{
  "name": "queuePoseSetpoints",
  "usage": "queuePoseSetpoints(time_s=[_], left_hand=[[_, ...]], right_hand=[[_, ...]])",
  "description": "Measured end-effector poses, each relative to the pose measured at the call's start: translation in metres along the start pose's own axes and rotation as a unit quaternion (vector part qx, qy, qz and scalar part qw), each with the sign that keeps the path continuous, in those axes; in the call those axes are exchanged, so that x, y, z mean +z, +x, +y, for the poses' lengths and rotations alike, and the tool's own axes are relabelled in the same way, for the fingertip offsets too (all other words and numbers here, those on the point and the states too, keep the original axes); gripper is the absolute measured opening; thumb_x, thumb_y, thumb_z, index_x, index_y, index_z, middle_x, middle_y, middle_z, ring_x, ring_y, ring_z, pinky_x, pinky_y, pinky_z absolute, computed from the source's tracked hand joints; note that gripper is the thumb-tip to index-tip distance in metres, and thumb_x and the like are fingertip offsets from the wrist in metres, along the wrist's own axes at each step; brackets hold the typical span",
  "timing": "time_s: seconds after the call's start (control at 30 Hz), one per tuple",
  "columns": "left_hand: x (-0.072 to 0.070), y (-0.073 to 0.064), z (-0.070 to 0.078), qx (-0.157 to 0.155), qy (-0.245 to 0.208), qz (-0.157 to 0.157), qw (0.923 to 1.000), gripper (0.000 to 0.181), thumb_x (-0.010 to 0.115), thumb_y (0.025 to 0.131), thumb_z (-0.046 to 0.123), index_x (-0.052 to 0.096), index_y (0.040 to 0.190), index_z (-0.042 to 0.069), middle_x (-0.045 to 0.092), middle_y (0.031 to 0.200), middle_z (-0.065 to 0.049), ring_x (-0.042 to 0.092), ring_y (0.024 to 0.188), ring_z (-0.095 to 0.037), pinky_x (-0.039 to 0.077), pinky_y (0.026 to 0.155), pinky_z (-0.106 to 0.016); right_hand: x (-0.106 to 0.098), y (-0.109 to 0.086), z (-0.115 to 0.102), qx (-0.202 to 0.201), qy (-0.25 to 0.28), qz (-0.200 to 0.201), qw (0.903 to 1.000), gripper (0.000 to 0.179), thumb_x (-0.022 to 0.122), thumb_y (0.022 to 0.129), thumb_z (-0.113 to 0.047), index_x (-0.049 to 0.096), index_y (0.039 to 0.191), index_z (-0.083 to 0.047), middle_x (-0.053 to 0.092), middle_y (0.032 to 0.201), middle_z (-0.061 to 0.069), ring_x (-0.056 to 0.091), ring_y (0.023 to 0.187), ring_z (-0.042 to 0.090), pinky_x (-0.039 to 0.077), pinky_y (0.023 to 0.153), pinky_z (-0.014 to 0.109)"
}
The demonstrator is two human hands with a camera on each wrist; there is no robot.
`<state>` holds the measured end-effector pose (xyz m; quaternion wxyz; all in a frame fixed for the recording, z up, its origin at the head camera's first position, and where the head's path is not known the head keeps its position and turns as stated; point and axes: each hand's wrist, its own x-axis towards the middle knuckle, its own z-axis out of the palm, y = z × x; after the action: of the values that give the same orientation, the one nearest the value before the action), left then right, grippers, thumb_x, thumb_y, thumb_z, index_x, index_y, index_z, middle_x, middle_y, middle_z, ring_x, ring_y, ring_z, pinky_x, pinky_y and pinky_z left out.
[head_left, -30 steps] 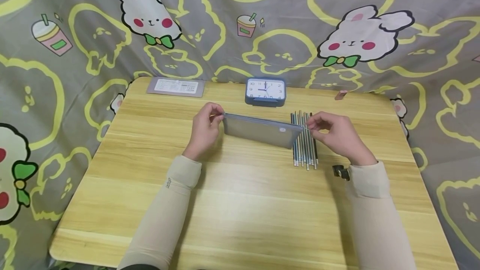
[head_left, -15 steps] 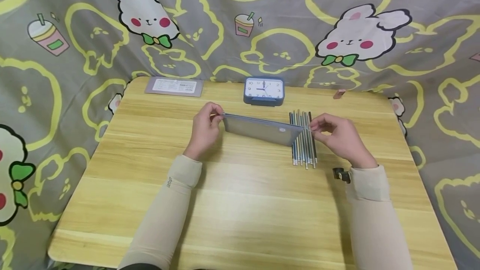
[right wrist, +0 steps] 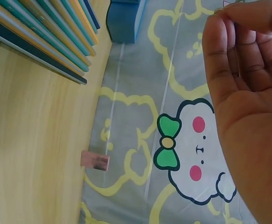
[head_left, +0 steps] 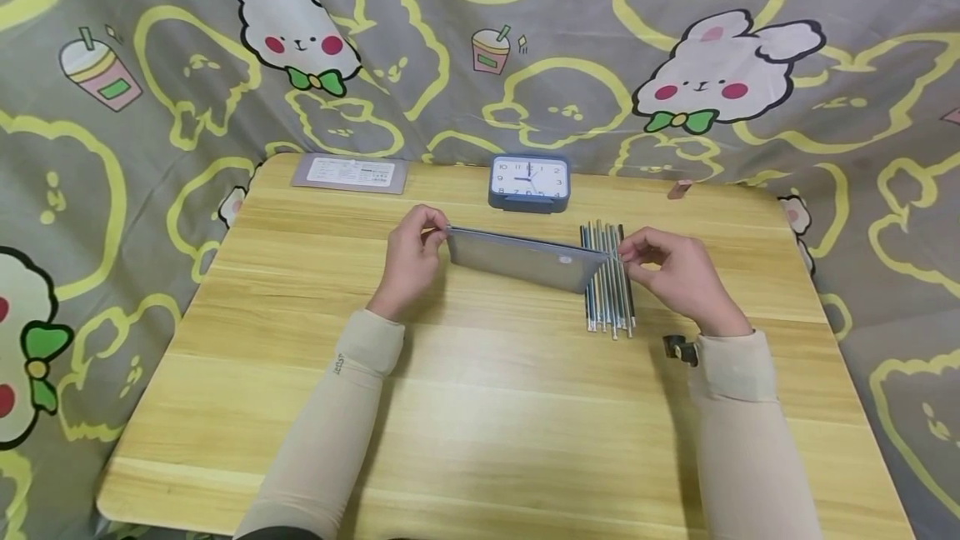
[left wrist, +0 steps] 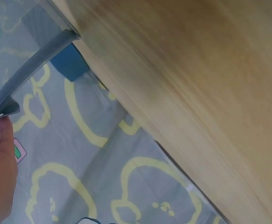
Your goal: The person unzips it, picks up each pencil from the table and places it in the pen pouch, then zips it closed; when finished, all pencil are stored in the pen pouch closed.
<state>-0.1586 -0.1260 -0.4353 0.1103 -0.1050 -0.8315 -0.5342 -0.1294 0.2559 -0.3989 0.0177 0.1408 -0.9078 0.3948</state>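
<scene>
A translucent grey zip pouch (head_left: pixel 517 261) with a blue zipper edge is held upright above the table in the head view. My left hand (head_left: pixel 414 257) pinches its left top corner, and in the left wrist view the zipper strip (left wrist: pixel 33 63) runs off from those fingertips. At the other end my right hand (head_left: pixel 678 273) pinches the tip of the zipper edge, thumb against forefinger; the exact piece between them is too small to tell. Several pencils (head_left: pixel 609 302) lie side by side on the table, partly behind the pouch's right end. Nothing shows inside the pouch.
A blue alarm clock (head_left: pixel 529 183) stands at the table's back. Left of it lies a flat grey package with a white label (head_left: pixel 350 172). A small pink block (head_left: pixel 679 189) sits at the back right. Patterned curtains (head_left: pixel 420 48) hang behind the wooden table (head_left: pixel 525 440).
Since one second ago, the right hand has shifted very slightly right, away from the pouch's end. Both hands keep their pinch and the pencils lie as before.
</scene>
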Motion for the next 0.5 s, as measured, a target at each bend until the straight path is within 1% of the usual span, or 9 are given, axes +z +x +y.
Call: queuePoseSetpoints(time_s=[0.13,0.2,0.3,0.4,0.43,0.5], left_hand=[[0.000,0.000,0.000,0.002,0.003,0.000,1.0000,0.013,0.057,0.101,-0.015,0.059,0.104,-0.002,0.064,0.110,-0.016,0.067,0.110,-0.029,0.060,0.104,-0.036],[0.000,0.001,-0.001,0.004,0.003,-0.001,1.0000,0.013,0.057,0.101,-0.015,0.059,0.104,-0.003,0.064,0.110,-0.016,0.067,0.110,-0.029,0.060,0.104,-0.035],[0.000,0.001,-0.001,0.005,0.000,0.000,1.0000,0.014,0.057,0.100,-0.016,0.059,0.104,-0.003,0.065,0.110,-0.016,0.067,0.109,-0.029,0.060,0.103,-0.035],[-0.001,0.001,-0.002,0.005,-0.005,0.005,1.0000,0.016,0.056,0.099,-0.018,0.060,0.103,-0.003,0.065,0.110,-0.017,0.067,0.108,-0.029,0.060,0.103,-0.035],[-0.001,0.002,-0.002,0.005,-0.006,0.006,1.0000,0.016,0.056,0.099,-0.019,0.060,0.103,-0.004,0.065,0.110,-0.017,0.067,0.108,-0.029,0.060,0.103,-0.035],[0.001,0.001,-0.001,0.004,-0.004,0.007,1.0000,0.017,0.056,0.098,-0.019,0.060,0.103,-0.004,0.065,0.110,-0.017,0.067,0.108,-0.028,0.060,0.104,-0.035]], right_hand=[[-0.001,-0.001,0.000,0.001,0.007,-0.008,0.9999,0.018,0.074,0.092,0.006,0.076,0.106,-0.005,0.077,0.098,0.009,0.070,0.088,0.006,0.053,0.083,0.007],[-0.002,-0.001,0.000,0.003,0.012,-0.013,0.9998,0.018,0.074,0.093,0.004,0.076,0.108,-0.004,0.077,0.102,0.009,0.070,0.091,0.009,0.053,0.084,0.009],[-0.004,-0.001,-0.003,0.008,0.017,-0.013,0.9997,0.017,0.074,0.095,-0.002,0.076,0.112,-0.005,0.076,0.112,0.008,0.069,0.101,0.014,0.054,0.091,0.018],[-0.003,0.005,-0.011,0.012,0.017,-0.004,0.9998,0.017,0.074,0.098,-0.008,0.076,0.114,-0.008,0.076,0.120,0.006,0.067,0.108,0.018,0.054,0.096,0.028],[-0.002,0.009,-0.014,0.009,0.018,-0.003,0.9998,0.017,0.074,0.098,-0.009,0.077,0.115,-0.008,0.076,0.120,0.006,0.066,0.108,0.019,0.054,0.096,0.032],[0.002,0.017,-0.020,0.000,0.015,-0.010,0.9998,0.016,0.073,0.099,-0.010,0.077,0.114,-0.009,0.077,0.119,0.006,0.068,0.106,0.020,0.056,0.094,0.035]])
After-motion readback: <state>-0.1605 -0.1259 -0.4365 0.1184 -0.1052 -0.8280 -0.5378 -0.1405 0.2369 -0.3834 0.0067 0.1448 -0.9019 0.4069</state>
